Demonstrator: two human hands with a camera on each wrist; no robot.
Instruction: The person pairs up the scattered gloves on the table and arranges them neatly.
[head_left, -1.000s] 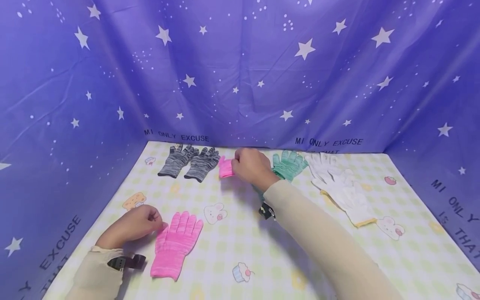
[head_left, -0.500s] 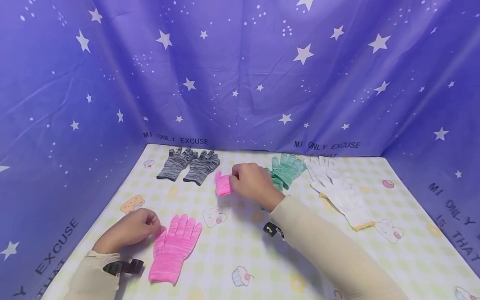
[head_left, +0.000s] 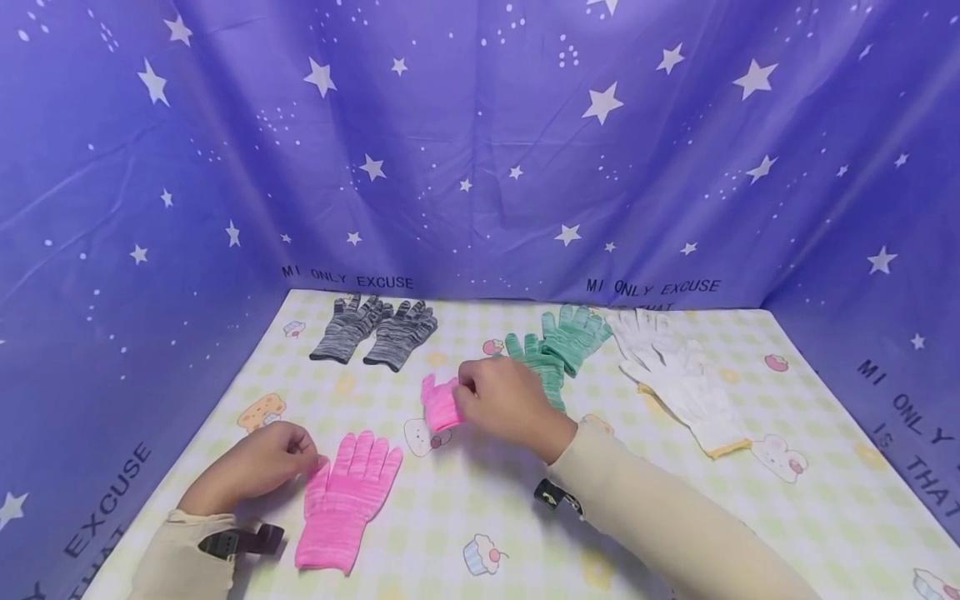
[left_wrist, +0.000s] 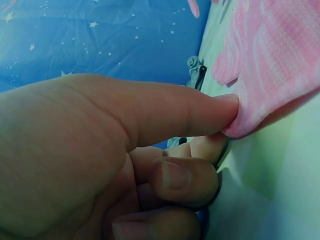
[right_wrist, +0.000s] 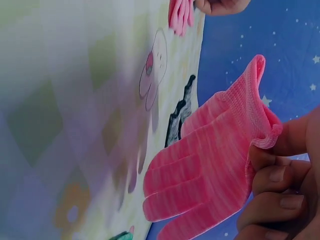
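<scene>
A pink knit glove (head_left: 347,500) lies on the table at the front left, fingers pointing away from me. My left hand (head_left: 255,467) pinches its edge on the thumb side; the left wrist view shows thumb and forefinger on the pink fabric (left_wrist: 280,65). With my right hand (head_left: 517,404) I hold a second pink glove (head_left: 441,406) over the middle of the table. In the right wrist view this glove (right_wrist: 210,155) hangs from its cuff, pinched between thumb and forefinger, the cuff's mouth slightly parted. My right hand hides part of it in the head view.
Two grey-black gloves (head_left: 401,333) lie side by side at the back left. Two green gloves (head_left: 573,337) overlap behind my right hand, and white gloves (head_left: 697,400) with yellow cuff edging lie at the right. A purple star-print curtain (head_left: 480,150) encloses the checked tablecloth (head_left: 675,517).
My right hand has drawn the second pink glove from the back of the table toward me, uncovering more of the green gloves. My left hand keeps its hold on the front pink glove.
</scene>
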